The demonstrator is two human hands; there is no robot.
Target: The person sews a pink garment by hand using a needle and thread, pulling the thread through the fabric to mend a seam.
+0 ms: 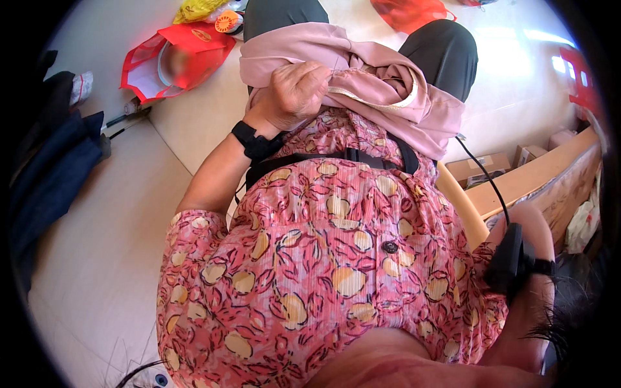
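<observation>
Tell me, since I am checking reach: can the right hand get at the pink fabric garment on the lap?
Probably yes. The right hand is raised by the head, apart from the pink fabric garment, which only the left hand grips; nothing blocks it.

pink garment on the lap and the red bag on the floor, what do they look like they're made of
The pink garment under the left hand looks like soft woven fabric, matte: it folds and drapes loosely, with a pale trimmed edge. The red bag looks like thin glossy paper or plastic, judging by its stiff creased flaps and sheen; which one is unclear.
</observation>
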